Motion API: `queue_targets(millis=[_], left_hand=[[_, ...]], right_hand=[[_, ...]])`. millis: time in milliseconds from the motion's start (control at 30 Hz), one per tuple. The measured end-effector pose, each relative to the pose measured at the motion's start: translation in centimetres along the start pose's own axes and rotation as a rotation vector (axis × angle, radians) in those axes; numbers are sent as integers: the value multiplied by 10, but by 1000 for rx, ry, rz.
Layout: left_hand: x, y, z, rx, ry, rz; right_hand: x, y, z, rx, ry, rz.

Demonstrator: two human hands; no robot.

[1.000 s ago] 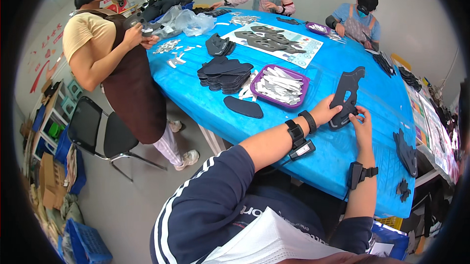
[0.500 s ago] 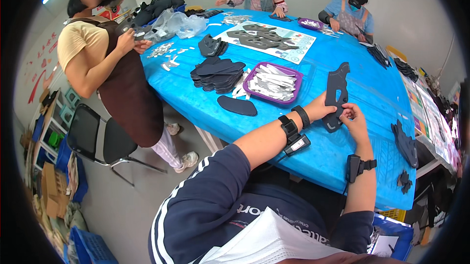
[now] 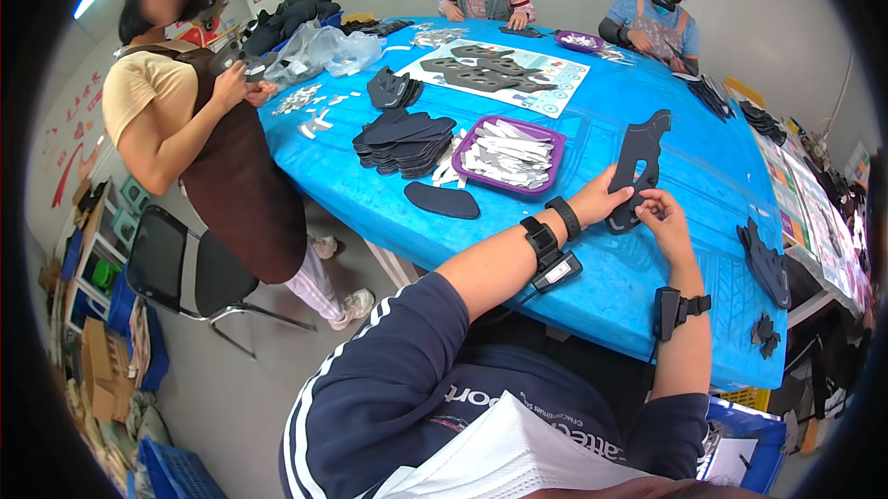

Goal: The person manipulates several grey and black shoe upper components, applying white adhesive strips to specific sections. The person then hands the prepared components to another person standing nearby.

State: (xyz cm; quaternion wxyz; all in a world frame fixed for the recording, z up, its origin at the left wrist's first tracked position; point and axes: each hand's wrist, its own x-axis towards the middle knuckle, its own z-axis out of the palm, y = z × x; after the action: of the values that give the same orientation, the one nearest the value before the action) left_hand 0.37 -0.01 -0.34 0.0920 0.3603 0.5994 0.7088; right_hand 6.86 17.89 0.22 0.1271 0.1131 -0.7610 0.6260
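Note:
A long black flat piece (image 3: 640,140) with cut-out openings, which looks like foam or fabric, is held up over the blue-covered table. My left hand (image 3: 599,200) grips its left edge, the thumb lying across its face. At its lower right edge, my right hand (image 3: 668,220) is closed in a pinch on the piece. Whether a small bit is also between those fingertips is too small to tell. Left of my hands stands a purple tray (image 3: 561,166) of white strips, with a stack of black pieces (image 3: 403,140) beside it. One black curved piece (image 3: 442,201) lies alone in front.
On the blue table cover (image 3: 592,291), more black pieces (image 3: 764,263) and small black scraps (image 3: 765,337) lie at right. A printed sheet (image 3: 555,103) bears dark pieces. A person in an apron (image 3: 242,194) stands left near a black chair (image 3: 217,268); two people sit across.
The black piece and both my hands have shifted slightly left and up, still together. Across the table, one person has drawn an outstretched arm in, and the other's hands have moved.

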Motion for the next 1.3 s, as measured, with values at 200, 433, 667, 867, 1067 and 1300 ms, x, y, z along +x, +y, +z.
queue_targets(millis=[200, 433, 667, 867, 1067, 1300], left_hand=[[-2, 8, -4, 881, 133, 561], [-3, 19, 3, 777, -36, 617], [-1, 20, -3, 818, 1, 528], [-3, 20, -1, 1002, 114, 597], [-2, 18, -1, 1037, 80, 572], [0, 13, -6, 900, 383, 498]], right_hand=[[-8, -9, 9, 307, -22, -15], [-3, -3, -1, 789, 149, 43], [-2, -18, -5, 881, 139, 21], [-3, -24, 3, 849, 170, 11], [-2, -19, 3, 713, 269, -19], [2, -11, -5, 687, 348, -47]])
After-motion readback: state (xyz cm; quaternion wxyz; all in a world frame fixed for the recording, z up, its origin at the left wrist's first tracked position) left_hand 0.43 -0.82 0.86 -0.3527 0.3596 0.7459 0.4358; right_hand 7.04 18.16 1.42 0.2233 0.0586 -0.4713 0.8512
